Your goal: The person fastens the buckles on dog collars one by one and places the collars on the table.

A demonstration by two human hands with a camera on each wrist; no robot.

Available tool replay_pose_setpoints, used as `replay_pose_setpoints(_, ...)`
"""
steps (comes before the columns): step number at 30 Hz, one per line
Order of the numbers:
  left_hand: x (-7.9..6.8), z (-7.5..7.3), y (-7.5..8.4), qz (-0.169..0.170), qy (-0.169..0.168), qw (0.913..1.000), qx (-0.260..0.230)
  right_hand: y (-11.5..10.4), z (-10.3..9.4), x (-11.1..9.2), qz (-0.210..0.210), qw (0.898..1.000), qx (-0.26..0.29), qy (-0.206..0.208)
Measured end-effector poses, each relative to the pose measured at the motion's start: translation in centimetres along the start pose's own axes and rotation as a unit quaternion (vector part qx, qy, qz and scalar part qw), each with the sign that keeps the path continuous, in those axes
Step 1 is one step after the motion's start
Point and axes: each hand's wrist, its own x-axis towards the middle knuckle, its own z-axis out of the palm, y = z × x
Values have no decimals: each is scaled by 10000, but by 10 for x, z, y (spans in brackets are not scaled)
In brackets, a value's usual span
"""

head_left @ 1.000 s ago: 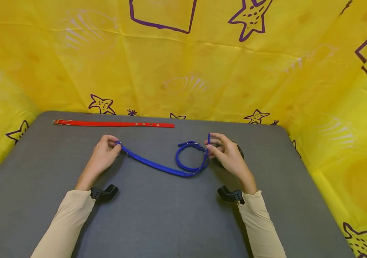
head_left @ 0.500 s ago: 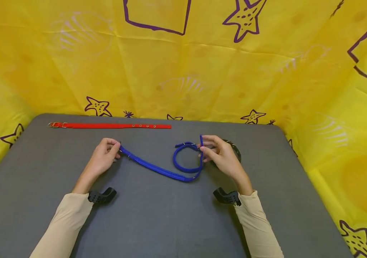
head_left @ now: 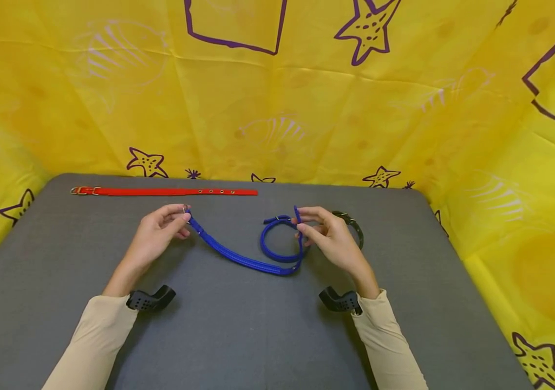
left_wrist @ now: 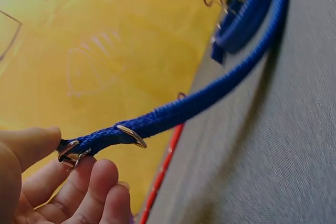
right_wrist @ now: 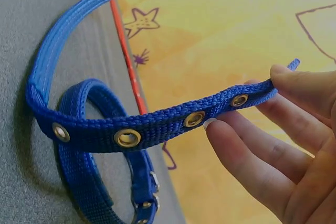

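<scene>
A blue collar hangs in a shallow curve between my two hands. My left hand pinches its buckle end; the metal buckle shows between thumb and fingers in the left wrist view, with a D-ring just beyond. My right hand pinches the other end near the tip, where several brass eyelets run along the strap. Behind the sagging strap, a second blue collar lies on the table, buckled into a loop. The right hand partly overlaps it in the head view.
A red collar lies stretched out along the far left of the grey table. Just beyond my right hand is a dark green collar, partly hidden by it. Yellow patterned cloth rises behind the table and at both sides.
My hands have drawn closer together, the left one moving slightly right and the right one left, so the collar sags more. More of the dark green collar now shows.
</scene>
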Motion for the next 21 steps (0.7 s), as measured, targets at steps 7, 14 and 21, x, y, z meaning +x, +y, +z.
replay_pose_setpoints(7,-9,5,26,255,-245,9979,543,-8,4,-3,-43,9998,-179,19)
replay_pose_setpoints(14,-17,17,44,857,-135,9869,1360,-16,7,-6,-115,9989,-454,-4)
replay_pose_setpoints(21,-28,22,59,804,-353,9882,1252,-23,11,-8,-175,9980,-609,-88)
